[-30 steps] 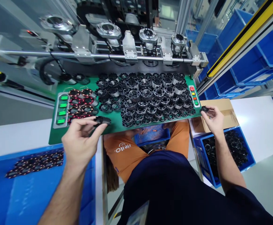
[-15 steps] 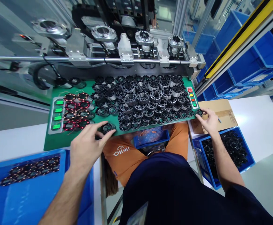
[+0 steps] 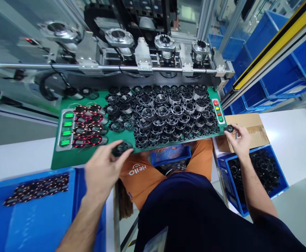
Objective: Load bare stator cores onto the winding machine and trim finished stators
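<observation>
My left hand [image 3: 102, 164] grips a black-ended stator core [image 3: 121, 148] between thumb and fingers, at the front edge of the green work surface [image 3: 71, 159]. At the right end of that surface, my right hand [image 3: 239, 140] pinches a small black plastic ring [image 3: 229, 128] by its edges. Between the hands stand rows of bare stator cores [image 3: 163, 111], grey metal with black toothed ends, stacked in places. To the left, several wound stators [image 3: 90, 129] show red and copper-coloured wire.
Behind the surface runs a machine rail [image 3: 126, 68] with metal fixtures. Green-lit buttons [image 3: 67, 133] sit left; a control strip [image 3: 218, 111] sits right. A blue bin [image 3: 281, 189] holds black parts beside a cardboard box [image 3: 249, 122]. A blue tray [image 3: 37, 224] holds wound stators.
The left hand's stator core has shifted slightly toward me. My right hand, with the black ring, has moved a little to the right. The whole view has shifted slightly.
</observation>
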Tool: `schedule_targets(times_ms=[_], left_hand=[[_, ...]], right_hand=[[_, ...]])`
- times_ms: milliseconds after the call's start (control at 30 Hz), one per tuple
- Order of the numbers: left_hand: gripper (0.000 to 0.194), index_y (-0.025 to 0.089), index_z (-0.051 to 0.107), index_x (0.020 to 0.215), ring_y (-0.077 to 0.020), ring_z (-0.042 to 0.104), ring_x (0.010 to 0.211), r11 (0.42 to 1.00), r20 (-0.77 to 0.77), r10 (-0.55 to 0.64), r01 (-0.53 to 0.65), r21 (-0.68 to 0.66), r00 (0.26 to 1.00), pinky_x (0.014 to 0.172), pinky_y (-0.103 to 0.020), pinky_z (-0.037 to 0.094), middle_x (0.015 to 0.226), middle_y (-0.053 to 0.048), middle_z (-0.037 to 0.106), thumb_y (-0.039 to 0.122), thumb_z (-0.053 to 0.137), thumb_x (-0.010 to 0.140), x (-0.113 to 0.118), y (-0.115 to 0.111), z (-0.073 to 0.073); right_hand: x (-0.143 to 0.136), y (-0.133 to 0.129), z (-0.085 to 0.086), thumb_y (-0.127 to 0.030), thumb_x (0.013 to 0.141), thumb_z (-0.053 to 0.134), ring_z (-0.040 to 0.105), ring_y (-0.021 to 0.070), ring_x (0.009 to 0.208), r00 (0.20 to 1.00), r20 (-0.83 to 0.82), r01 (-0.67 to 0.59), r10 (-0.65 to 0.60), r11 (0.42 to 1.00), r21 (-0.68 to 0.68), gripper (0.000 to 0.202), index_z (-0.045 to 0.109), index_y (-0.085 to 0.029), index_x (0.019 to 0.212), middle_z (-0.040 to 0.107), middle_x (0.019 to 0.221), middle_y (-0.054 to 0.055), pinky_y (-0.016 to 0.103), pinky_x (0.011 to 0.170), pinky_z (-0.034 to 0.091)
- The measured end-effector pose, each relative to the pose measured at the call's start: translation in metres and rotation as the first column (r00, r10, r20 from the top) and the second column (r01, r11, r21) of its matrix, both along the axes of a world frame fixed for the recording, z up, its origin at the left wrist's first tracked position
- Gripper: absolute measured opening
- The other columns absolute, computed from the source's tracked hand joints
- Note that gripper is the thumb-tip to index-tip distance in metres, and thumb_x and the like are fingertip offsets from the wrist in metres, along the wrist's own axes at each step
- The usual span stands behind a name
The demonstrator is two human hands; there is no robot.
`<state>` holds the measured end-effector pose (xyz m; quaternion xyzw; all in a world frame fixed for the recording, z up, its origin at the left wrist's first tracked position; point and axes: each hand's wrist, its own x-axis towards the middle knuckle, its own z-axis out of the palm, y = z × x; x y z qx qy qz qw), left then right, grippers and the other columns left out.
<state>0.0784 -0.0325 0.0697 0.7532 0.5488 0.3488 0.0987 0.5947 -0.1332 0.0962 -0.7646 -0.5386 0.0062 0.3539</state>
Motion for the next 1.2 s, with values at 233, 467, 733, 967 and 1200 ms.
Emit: schedule_targets(times_ms=[233, 467, 733, 967, 1200], left_hand=[[0.048, 0.033, 0.079, 0.131, -0.0217, 0.067, 0.069, 0.995, 0.117, 0.033, -0.022, -0.096, 0.993, 0.075, -0.042, 0.061, 0.082, 0.001, 0.071, 0.064, 0.078, 0.095, -0.016, 0.016, 0.051], [0.071, 0.019, 0.079, 0.134, -0.0169, 0.078, 0.084, 0.996, 0.387, 0.047, -0.013, -0.088, 0.921, 0.086, -0.037, 0.07, 0.112, -0.006, 0.08, 0.06, 0.091, 0.077, -0.047, 0.111, 0.144], [0.079, -0.005, 0.07, 0.132, -0.0234, 0.077, 0.127, 0.979, -0.358, -0.068, 0.131, 0.155, 0.931, 0.116, -0.045, 0.053, 0.116, -0.005, 0.079, 0.066, 0.062, 0.1, -0.065, 0.283, 0.209], [0.076, -0.011, 0.066, 0.112, -0.0119, 0.076, 0.124, 0.984, -0.313, -0.171, 0.18, 0.001, 0.934, 0.109, -0.021, 0.048, 0.131, -0.012, 0.079, 0.06, 0.042, 0.099, -0.085, 0.381, 0.165], [0.072, -0.005, 0.071, 0.102, -0.0089, 0.076, 0.122, 0.972, -0.353, -0.236, 0.224, -0.074, 0.905, 0.101, -0.017, 0.049, 0.126, -0.006, 0.081, 0.06, 0.042, 0.093, -0.098, 0.423, 0.14]], right_hand=[[-0.005, 0.019, 0.054, -0.063, 0.09, 0.084, 0.073, 0.0282, 0.085, 0.999, 0.046, -0.027, 0.025, 0.999, 0.043, 0.052, 0.078, -0.026, 0.126, 0.079, 0.102, 0.01, 0.051, 0.081, 0.063], [-0.105, 0.101, 0.213, -0.046, 0.092, 0.087, 0.073, 0.0285, 0.092, 0.871, 0.351, -0.437, 0.344, 0.87, 0.23, 0.042, 0.076, -0.039, 0.132, 0.077, 0.112, 0.006, 0.052, 0.083, 0.066], [-0.23, 0.346, 0.215, -0.046, 0.098, 0.081, 0.074, 0.0234, 0.11, 0.637, 0.282, -0.718, 0.718, 0.685, -0.124, 0.054, 0.068, -0.009, 0.135, 0.074, 0.123, 0.007, 0.054, 0.115, 0.061], [-0.269, 0.467, 0.148, -0.015, 0.084, 0.09, 0.074, 0.0357, 0.123, 0.643, 0.373, -0.637, 0.669, 0.737, -0.225, 0.038, 0.073, -0.01, 0.118, 0.077, 0.117, 0.011, 0.062, 0.117, 0.058], [-0.265, 0.502, 0.145, -0.039, 0.078, 0.098, 0.075, 0.0388, 0.125, 0.556, 0.432, -0.632, 0.71, 0.699, -0.334, 0.047, 0.077, -0.006, 0.105, 0.073, 0.103, 0.007, 0.068, 0.121, 0.051]])
